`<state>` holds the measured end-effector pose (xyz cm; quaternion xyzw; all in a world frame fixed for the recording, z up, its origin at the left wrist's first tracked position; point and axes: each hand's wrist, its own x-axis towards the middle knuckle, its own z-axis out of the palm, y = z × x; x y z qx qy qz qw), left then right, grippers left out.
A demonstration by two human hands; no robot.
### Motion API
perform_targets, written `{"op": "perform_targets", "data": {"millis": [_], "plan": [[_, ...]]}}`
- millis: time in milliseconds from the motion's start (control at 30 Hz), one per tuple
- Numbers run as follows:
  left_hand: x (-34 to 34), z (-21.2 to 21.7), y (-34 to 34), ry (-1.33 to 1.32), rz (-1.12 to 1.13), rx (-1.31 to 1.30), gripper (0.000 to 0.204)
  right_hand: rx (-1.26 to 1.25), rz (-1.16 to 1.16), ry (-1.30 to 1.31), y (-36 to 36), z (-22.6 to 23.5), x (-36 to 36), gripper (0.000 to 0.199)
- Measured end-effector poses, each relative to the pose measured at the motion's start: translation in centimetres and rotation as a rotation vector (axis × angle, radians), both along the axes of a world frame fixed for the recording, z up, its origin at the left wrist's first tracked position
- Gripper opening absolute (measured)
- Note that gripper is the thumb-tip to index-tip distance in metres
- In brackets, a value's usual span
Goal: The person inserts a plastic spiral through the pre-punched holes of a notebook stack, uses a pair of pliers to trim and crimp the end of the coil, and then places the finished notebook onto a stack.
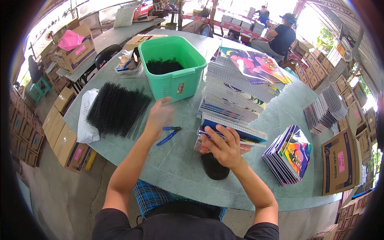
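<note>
My right hand grips a notebook with a blue edge, fingers spread over its top, at the near end of a long row of stacked pages and covers. My left hand is raised in front of a green plastic bin; its fingers are blurred, and whether they hold anything does not show. Black spiral wire coils lie inside the bin. Just right of my left hand are blue-handled pliers. Below the notebook a rounded black object sticks out.
More black coils lie on a white bag at left. Finished spiral notebooks are stacked at right, with another stack beyond. An open cardboard box stands at the right edge. A person sits at the far side.
</note>
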<state>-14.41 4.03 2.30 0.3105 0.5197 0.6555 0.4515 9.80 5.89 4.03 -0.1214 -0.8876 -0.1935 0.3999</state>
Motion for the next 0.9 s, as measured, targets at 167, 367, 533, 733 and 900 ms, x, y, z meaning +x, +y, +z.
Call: {"op": "perform_targets", "data": {"millis": [167, 367, 533, 733, 900], "plan": [[0.8, 1.3, -2.4, 0.124, -0.106, 0.053, 0.023, -0.317, -0.216, -0.082, 0.6, 0.8, -2.6, 0.022], [4.2, 1.6, -1.6, 0.751, -0.084, 0.271, 0.018, -0.453, -0.419, 0.024, 4.0, 0.9, -4.1, 0.028], [5.9, 1.7, -1.4, 0.942, -0.035, 0.324, 0.012, -0.695, -0.312, 0.002, 3.4, 1.8, -3.5, 0.020], [6.7, 1.5, -1.3, 0.892, 0.073, 0.309, 0.011, -0.640, -0.133, 0.190, 3.1, 0.9, -2.8, 0.019], [4.4, 4.3, -0.8, 0.946, -0.245, 0.047, 0.013, -0.627, -0.195, 0.130, 2.8, 1.3, -2.3, 0.013]]}}
